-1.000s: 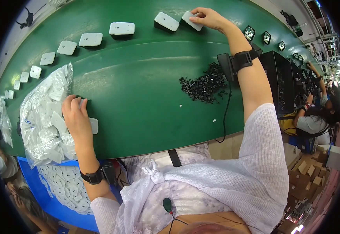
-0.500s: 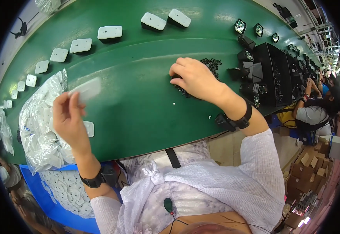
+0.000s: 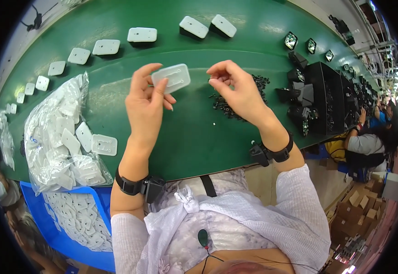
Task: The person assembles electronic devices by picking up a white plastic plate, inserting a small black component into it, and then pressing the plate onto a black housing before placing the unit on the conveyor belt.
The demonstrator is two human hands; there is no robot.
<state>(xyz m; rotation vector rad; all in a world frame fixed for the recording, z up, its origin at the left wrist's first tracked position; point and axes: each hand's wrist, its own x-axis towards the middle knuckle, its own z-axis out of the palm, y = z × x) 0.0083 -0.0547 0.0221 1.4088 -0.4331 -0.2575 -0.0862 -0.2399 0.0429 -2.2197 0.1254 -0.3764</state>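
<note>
Over the middle of the green table, my left hand (image 3: pixel 146 98) grips a white rectangular plastic cover (image 3: pixel 180 76) by its left edge, thumb on top. Its recessed face is turned up and shows a raised outline. Just to the right, my right hand (image 3: pixel 240 91) is closed in a pinch, with a tiny black piece (image 3: pixel 210 81) partly showing at the fingertips. The two hands are apart. Below and behind my right hand lies a heap of small black parts (image 3: pixel 225 108), partly hidden by it.
A clear plastic bag (image 3: pixel 44 132) of white covers lies at the left, with a loose cover (image 3: pixel 104 144) beside it. Below stands a blue bin (image 3: pixel 99 201) of white pieces. White-topped units (image 3: pixel 142 34) line the far side. A black box (image 3: pixel 315 91) and black housings (image 3: pixel 304 93) stand right.
My left hand has moved right with the cover, from near the bag to mid-table. My right hand has drawn slightly off the heap, with a tiny black piece at its fingertips. The view has shifted slightly.
</note>
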